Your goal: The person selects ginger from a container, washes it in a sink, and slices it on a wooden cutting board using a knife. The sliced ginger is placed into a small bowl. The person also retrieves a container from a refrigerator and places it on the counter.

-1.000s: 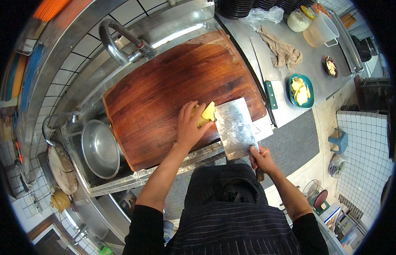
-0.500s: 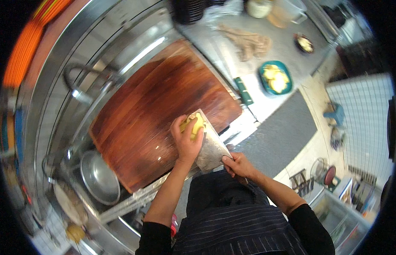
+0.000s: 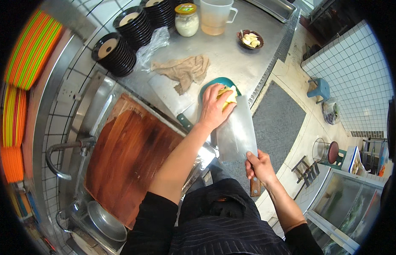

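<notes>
My left hand (image 3: pixel 213 110) is closed over a bunch of yellow slices (image 3: pixel 227 96), possibly potato, above a teal dish (image 3: pixel 216 80) at the counter's near edge. The hand hides most of the dish and what lies in it. My right hand (image 3: pixel 261 165) grips a cleaver (image 3: pixel 238 136) by its wooden handle, thumb against the blade. The broad blade reaches up beneath the left hand, its far end beside the dish. Left of that wrist shows the green handle of a knife (image 3: pixel 185 122). A large wooden cutting board (image 3: pixel 125 157) lies over the sink to the left.
A brown cloth (image 3: pixel 187 70) lies on the steel counter. Behind it stand stacked black bowls (image 3: pixel 117 55), a lidded jar (image 3: pixel 186 21) and a plastic jug (image 3: pixel 216 17). A small bowl of pale pieces (image 3: pixel 250 39) sits further right. A faucet (image 3: pixel 57 159) rises beside the board.
Both hands have moved from the cutting board's edge to the teal dish, carrying the yellow slices and the cleaver. My view has turned toward the counter.
</notes>
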Action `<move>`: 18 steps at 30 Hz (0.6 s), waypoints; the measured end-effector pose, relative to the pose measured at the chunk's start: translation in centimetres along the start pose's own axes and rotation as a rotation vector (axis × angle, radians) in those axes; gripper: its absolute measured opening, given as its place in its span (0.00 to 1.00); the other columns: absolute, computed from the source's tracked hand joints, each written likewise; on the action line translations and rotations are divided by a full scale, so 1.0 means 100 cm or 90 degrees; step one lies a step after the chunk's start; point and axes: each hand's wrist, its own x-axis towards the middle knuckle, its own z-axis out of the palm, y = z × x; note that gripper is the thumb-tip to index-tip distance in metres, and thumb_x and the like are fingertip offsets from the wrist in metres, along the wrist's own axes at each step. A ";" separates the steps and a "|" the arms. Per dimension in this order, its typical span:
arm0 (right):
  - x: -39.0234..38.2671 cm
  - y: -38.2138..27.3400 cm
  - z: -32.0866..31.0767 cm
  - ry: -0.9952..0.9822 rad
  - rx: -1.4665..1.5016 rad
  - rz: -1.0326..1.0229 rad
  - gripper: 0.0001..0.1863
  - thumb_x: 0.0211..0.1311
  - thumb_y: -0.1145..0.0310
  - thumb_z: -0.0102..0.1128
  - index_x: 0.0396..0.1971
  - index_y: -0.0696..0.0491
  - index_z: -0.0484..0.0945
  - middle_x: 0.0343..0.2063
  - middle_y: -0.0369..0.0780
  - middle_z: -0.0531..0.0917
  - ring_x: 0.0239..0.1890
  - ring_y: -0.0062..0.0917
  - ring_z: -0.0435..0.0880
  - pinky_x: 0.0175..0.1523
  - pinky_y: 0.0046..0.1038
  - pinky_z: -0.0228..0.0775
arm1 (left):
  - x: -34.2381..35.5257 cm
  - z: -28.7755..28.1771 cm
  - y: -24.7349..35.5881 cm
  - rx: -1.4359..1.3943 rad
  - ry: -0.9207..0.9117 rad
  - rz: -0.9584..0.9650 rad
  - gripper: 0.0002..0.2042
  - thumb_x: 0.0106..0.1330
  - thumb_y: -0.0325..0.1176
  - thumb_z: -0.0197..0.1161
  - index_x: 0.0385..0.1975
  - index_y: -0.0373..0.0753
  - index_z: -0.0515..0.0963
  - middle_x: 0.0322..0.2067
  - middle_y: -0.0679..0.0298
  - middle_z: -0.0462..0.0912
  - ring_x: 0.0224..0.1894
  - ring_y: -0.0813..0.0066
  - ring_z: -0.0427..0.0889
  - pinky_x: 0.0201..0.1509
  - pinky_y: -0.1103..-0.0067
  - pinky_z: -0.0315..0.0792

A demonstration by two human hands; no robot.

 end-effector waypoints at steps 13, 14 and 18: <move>-0.022 0.015 -0.079 0.050 0.015 -0.025 0.10 0.67 0.66 0.53 0.28 0.55 0.70 0.13 0.34 0.72 0.09 0.16 0.67 0.14 0.21 0.62 | 0.001 0.015 -0.039 0.004 -0.017 -0.090 0.09 0.60 0.25 0.57 0.39 0.33 0.76 0.46 0.56 0.73 0.50 0.56 0.72 0.54 0.69 0.67; -0.019 0.013 -0.078 0.040 0.027 -0.047 0.09 0.66 0.67 0.54 0.27 0.55 0.70 0.12 0.34 0.72 0.09 0.16 0.67 0.14 0.21 0.62 | 0.003 0.016 -0.038 -0.002 -0.006 -0.091 0.09 0.59 0.23 0.56 0.40 0.32 0.75 0.45 0.54 0.72 0.49 0.55 0.72 0.54 0.68 0.67; -0.014 0.001 -0.069 0.025 -0.045 -0.104 0.09 0.66 0.67 0.54 0.27 0.55 0.70 0.12 0.34 0.72 0.10 0.15 0.68 0.15 0.21 0.62 | 0.001 0.003 -0.030 -0.059 0.081 -0.123 0.09 0.62 0.23 0.53 0.42 0.32 0.73 0.46 0.52 0.72 0.49 0.55 0.72 0.55 0.69 0.67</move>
